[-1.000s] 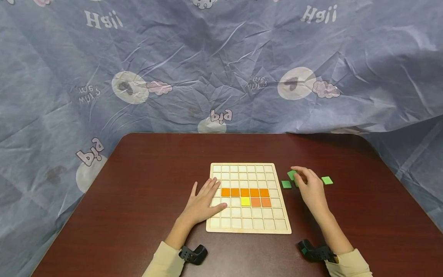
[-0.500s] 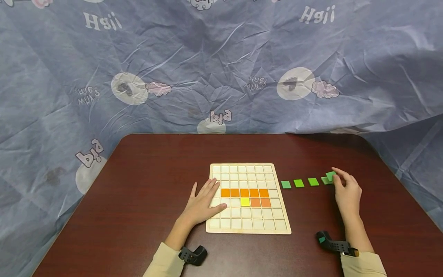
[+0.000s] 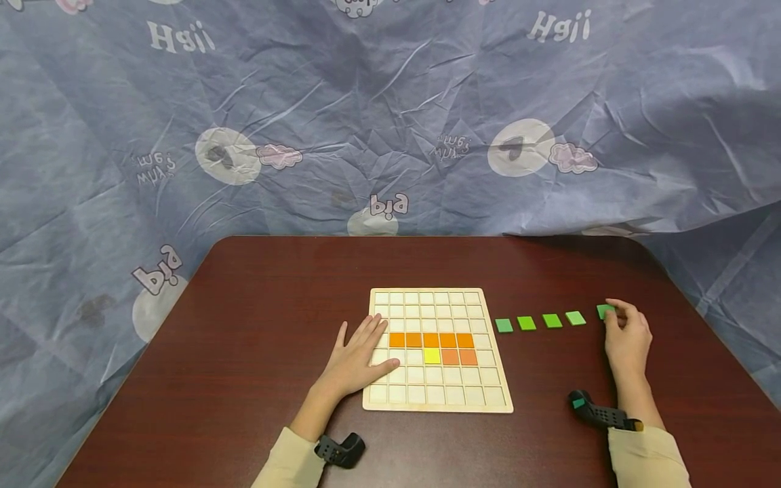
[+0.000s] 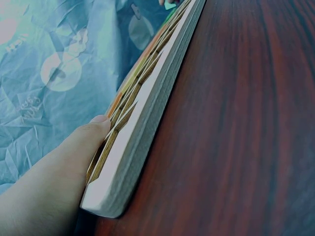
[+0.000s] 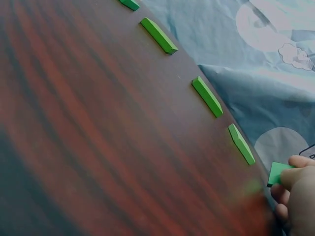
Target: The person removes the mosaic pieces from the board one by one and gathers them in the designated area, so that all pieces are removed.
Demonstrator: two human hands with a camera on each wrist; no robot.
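Observation:
A pale wooden grid board (image 3: 433, 398) lies on the table. Several orange tiles (image 3: 430, 340) fill part of one row, and below them sit a yellow tile (image 3: 432, 356) and two salmon tiles (image 3: 459, 356). My left hand (image 3: 356, 359) rests flat on the board's left side with fingers spread; in the left wrist view its thumb (image 4: 96, 130) lies on the board's edge. At the right, my right hand (image 3: 628, 339) pinches a green tile (image 5: 278, 173) between thumb and fingers. Several green tiles (image 3: 552, 320) lie in a spaced row between the board and that hand.
The dark red wooden table (image 3: 274, 305) extends around the board. Behind its far edge hangs a blue-grey printed cloth (image 3: 342, 135). A black wrist camera (image 3: 340, 451) is strapped on the left wrist, and another wrist camera (image 3: 601, 412) on the right.
My right hand has moved rightward from near the board, carrying the green tile past the others to the row's right end. The left hand and board stay put.

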